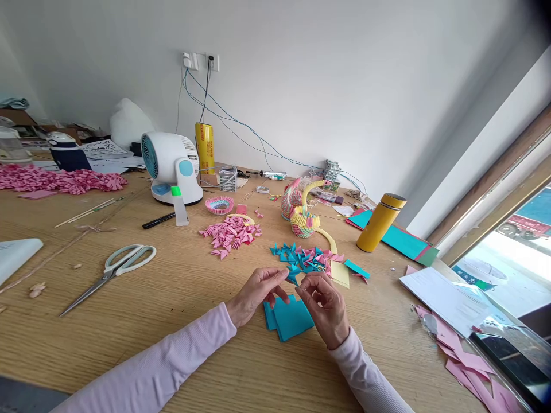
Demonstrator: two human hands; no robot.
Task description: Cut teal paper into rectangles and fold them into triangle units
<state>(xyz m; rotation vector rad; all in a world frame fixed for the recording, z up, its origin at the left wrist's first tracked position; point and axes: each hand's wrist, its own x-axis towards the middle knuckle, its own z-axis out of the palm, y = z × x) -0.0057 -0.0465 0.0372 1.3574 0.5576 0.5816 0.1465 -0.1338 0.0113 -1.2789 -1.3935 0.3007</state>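
Observation:
My left hand (260, 292) is raised above the table with thumb and fingers apart. Just beyond its fingertips shows a folded blue paper piece (293, 273); whether it is touched or lies behind the hand is unclear. My right hand (325, 307) is closed in a pinch facing the left, and what its fingertips hold is too small to make out. Under the hands lies a stack of blue paper squares (295, 318). Folded blue and pink paper pieces (301, 257) lie in a pile just behind, next to a pale yellow paper square (340, 274).
Scissors (116, 269) lie at left. Behind are a pink pile of folded pieces (232, 232), a glue bottle (179, 209), a white fan (172, 166) and yellow paper-built figures (305, 222). A yellow flask (381, 222) stands right, near pink paper strips (462, 358) and a phone (512, 361).

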